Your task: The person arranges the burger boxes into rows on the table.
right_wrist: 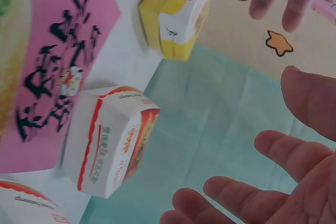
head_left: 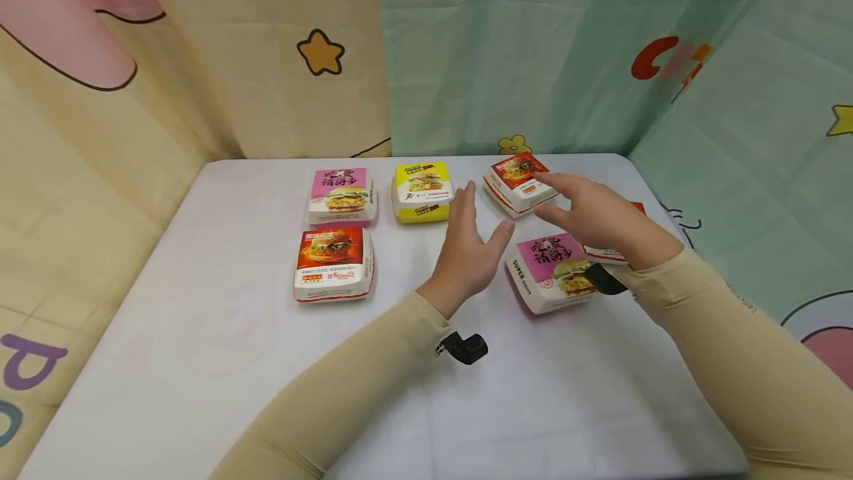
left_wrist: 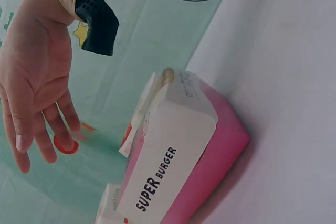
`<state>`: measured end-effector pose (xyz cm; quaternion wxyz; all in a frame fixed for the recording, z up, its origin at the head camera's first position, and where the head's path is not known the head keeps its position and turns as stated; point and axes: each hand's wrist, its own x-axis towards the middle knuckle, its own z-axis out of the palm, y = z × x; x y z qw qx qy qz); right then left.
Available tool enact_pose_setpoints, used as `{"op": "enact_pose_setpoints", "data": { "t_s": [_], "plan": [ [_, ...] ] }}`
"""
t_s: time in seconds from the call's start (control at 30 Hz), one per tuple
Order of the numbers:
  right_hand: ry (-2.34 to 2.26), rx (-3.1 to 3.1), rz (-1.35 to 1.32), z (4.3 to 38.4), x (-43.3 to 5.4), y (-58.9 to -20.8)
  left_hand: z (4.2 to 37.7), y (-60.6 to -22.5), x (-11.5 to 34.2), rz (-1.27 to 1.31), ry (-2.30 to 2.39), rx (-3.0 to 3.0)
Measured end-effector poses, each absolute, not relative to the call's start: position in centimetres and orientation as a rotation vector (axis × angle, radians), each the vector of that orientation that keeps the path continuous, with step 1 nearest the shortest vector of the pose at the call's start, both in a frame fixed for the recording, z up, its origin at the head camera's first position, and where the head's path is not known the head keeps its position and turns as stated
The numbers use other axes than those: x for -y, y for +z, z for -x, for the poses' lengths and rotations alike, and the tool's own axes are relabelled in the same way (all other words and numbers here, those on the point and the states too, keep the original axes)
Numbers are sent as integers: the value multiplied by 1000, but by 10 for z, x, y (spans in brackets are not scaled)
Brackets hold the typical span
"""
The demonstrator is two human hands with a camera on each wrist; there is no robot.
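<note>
Beige sleeves (head_left: 346, 384) foremost, left grip (head_left: 465, 254) and right grip (head_left: 596, 217) spread loosely near boxes (head_left: 513, 187).

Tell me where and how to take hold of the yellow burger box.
I'd hold the yellow burger box by its left and right walls, coming from above and the near side. It lies flat, with no box directly in front; gaps part it from the pink-topped box on its left and the red-topped box on its right, probably leaving room.

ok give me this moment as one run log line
left hand: empty, above table | right hand: empty, above table | yellow box: back row, middle | rightmost red box: partly hidden, head view
</note>
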<state>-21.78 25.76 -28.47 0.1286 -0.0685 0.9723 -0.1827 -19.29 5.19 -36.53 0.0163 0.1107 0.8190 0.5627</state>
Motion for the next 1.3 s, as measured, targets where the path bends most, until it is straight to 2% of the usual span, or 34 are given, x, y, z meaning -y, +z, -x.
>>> {"op": "enact_pose_setpoints", "data": {
  "t_s": [0.37,0.93,1.3],
  "plan": [
    [-504,-2848,208,207,-281,-307,185,-371,-65,-432,1651,-2530],
    [-489,-2803,235,202,-291,-316,181,-379,-71,-458,1552,-2533],
    [-406,-2726,235,193,-300,-325,176,-387,-83,-475,1293,-2576]
  ]
}}
